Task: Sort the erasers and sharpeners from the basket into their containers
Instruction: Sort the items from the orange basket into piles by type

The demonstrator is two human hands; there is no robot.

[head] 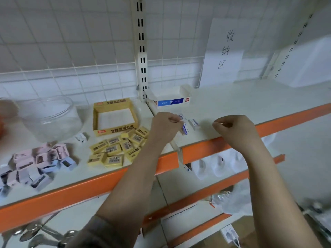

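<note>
Left hand [165, 125] pinches a white eraser [184, 128]; right hand [232, 128] is curled, apparently empty. Left of those fingers, yellow erasers [114, 149] and sharpeners [35, 163] lie unsorted; yellow box [114, 130] and jar [48, 119] look empty.

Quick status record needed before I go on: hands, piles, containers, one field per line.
left hand: grips a white-and-blue eraser
right hand: fingers curled, holds nothing visible
loose eraser: white, on the shelf between the hands
yellow erasers: piled in front of the yellow box
yellow box: open, looks empty
white-and-blue box: at the back, contents hidden
sharpeners: pink and blue pile, far left
clear tub: behind the sharpeners
</note>
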